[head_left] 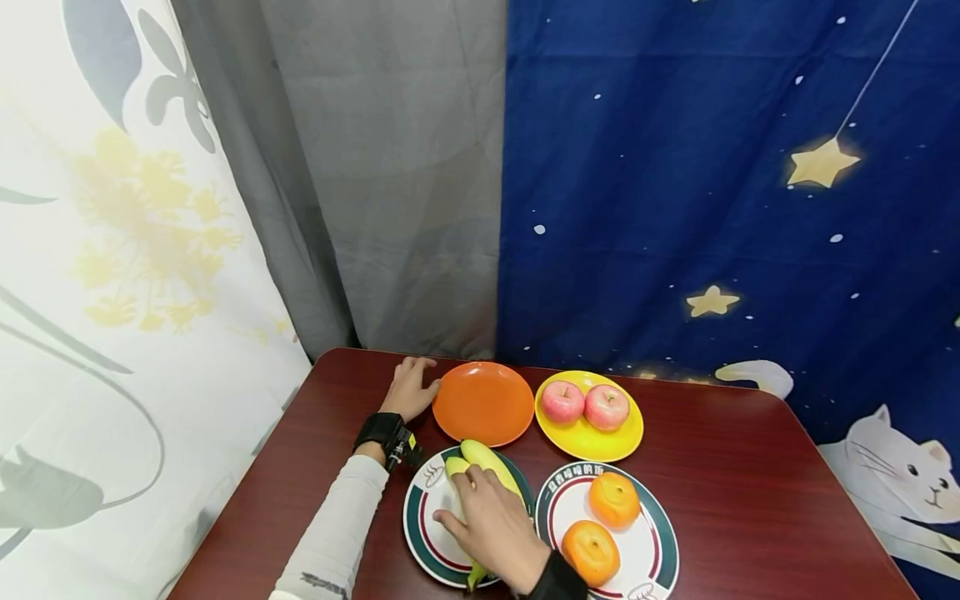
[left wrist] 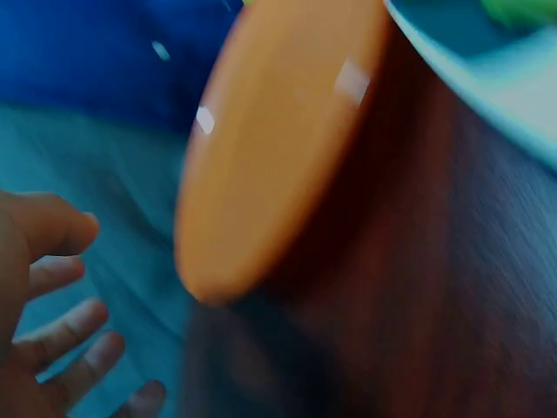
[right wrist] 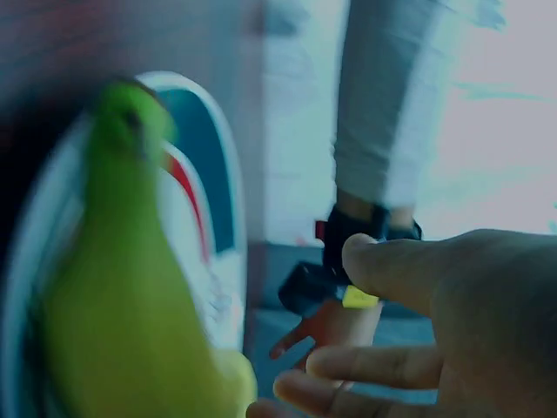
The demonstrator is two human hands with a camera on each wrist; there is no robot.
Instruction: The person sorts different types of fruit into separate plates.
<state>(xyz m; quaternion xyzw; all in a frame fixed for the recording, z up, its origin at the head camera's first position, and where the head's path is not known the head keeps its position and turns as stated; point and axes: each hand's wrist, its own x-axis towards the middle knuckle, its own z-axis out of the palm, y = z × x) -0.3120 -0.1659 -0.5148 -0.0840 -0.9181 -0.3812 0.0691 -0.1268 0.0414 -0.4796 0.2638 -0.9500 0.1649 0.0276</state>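
My left hand (head_left: 408, 390) is at the left side of an orange plate (head_left: 483, 403), its fingers loosely spread. In the left wrist view a gap shows between those fingers (left wrist: 78, 335) and the plate's edge. Over a green-rimmed white plate (head_left: 422, 537) is my right hand (head_left: 497, 527), above a bunch of bananas (head_left: 491, 461) and partly hiding it. The right wrist view shows the bananas (right wrist: 122, 305), with their green stem end, blurred and apart from the loosely extended thumb and fingers of my right hand (right wrist: 435, 322).
Two pink apples (head_left: 562, 402) lie on a yellow plate (head_left: 587, 450) at the back. Right of the bananas, two orange persimmon-like fruits (head_left: 591, 552) sit on another green-rimmed plate (head_left: 658, 533). The dark red table (head_left: 742, 500) ends at curtains (head_left: 645, 192) behind.
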